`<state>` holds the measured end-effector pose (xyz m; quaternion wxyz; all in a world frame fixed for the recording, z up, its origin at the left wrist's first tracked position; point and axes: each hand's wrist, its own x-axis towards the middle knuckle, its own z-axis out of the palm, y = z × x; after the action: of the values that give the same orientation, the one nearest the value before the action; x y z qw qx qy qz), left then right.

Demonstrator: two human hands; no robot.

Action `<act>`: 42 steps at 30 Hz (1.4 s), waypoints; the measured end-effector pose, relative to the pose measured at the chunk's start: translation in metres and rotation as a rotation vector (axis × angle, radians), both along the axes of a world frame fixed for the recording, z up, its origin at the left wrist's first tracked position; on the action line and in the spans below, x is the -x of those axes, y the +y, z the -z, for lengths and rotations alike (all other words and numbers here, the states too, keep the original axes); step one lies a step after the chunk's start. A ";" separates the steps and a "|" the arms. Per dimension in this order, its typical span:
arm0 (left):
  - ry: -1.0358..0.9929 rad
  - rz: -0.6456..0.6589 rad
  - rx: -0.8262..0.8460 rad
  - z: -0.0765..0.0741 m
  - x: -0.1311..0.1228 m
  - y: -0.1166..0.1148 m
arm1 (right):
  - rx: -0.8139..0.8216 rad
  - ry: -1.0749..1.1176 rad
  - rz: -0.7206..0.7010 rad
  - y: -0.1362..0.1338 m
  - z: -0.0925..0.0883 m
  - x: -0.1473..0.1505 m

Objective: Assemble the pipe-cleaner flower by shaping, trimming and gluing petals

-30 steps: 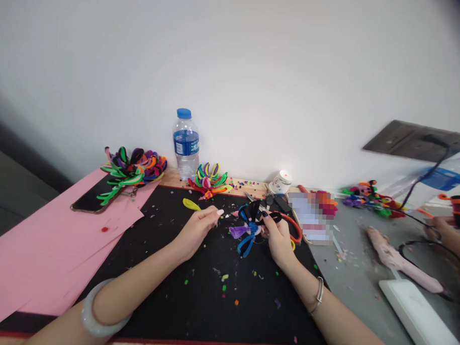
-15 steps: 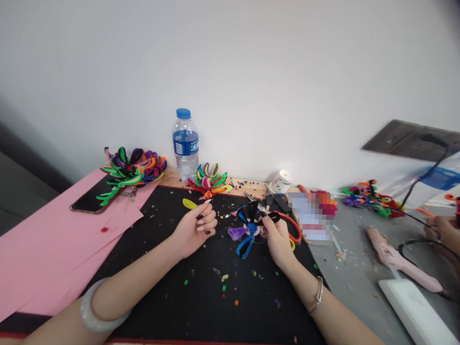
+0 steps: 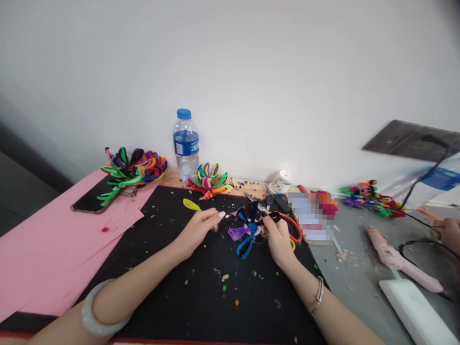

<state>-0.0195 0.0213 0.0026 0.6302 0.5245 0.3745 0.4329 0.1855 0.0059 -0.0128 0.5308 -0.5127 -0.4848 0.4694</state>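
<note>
While the right hand [image 3: 276,237] pinches the pipe-cleaner flower [image 3: 246,232] mid black mat [image 3: 210,312], only blue, black and purple loops show; looks partway versus the fuller flowers [image 3: 209,181] at 12 o'clock. At its 9 o'clock the left hand [image 3: 198,229] has its fingertips pinched, contents unclear. Half a second ago it was curled back; now it points at the flower.

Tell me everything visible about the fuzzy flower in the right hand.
The pipe-cleaner flower is made of fuzzy looped petals: black and blue on top, purple at the left, and a long blue loop pointing down. The right hand pinches its right side over the black mat. The left hand is close beside it but apart.
</note>
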 end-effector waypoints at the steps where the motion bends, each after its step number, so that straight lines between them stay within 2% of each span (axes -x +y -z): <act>1: -0.067 -0.029 0.025 0.000 0.000 0.002 | 0.001 0.002 0.002 0.000 0.000 0.000; 4: -0.419 -0.078 0.218 0.000 0.002 0.007 | 0.008 0.005 0.006 0.000 0.001 0.000; 7: -0.706 -0.029 0.453 -0.003 0.005 0.008 | 0.018 0.023 0.007 0.000 0.000 0.000; 11: -0.778 0.045 0.526 -0.009 0.012 0.009 | 0.025 0.074 0.014 0.000 -0.001 0.001; 13: -0.833 0.051 0.532 -0.011 0.016 0.011 | 0.025 0.107 0.024 0.001 -0.002 0.002; 15: -0.876 0.001 0.523 -0.011 0.020 0.014 | 0.030 0.138 0.029 0.003 -0.003 0.002; 19: -0.767 -0.264 0.514 -0.008 0.018 0.019 | 0.062 0.184 0.012 0.003 -0.008 0.003; 21: -0.670 -0.330 0.459 -0.006 0.013 0.017 | 0.081 0.198 -0.001 0.001 -0.010 0.005; 23: -0.537 -0.314 0.298 -0.006 0.007 0.013 | 0.099 0.210 -0.020 -0.002 -0.011 0.008; 25: -0.394 -0.267 0.169 -0.007 0.002 0.007 | 0.115 0.221 -0.050 -0.004 -0.011 0.011; 27: -0.298 -0.162 0.120 -0.009 -0.001 0.002 | 0.130 0.233 -0.097 -0.007 -0.011 0.013; 31: -0.172 0.105 0.145 -0.010 -0.001 -0.004 | 0.155 0.239 -0.199 -0.009 -0.012 0.015; 35: -0.102 0.269 0.175 -0.006 -0.002 -0.008 | 0.167 0.204 -0.276 -0.010 -0.012 0.016; 38: -0.060 0.325 0.192 -0.004 -0.004 -0.010 | 0.147 0.107 -0.335 -0.011 -0.010 0.016; 42: 0.000 0.328 0.161 -0.005 -0.005 -0.011 | 0.069 -0.058 -0.370 -0.011 -0.009 0.015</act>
<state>-0.0142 0.0101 0.0072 0.7323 0.5263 0.3176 0.2930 0.1703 -0.0055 -0.0041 0.4036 -0.4461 -0.5695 0.5601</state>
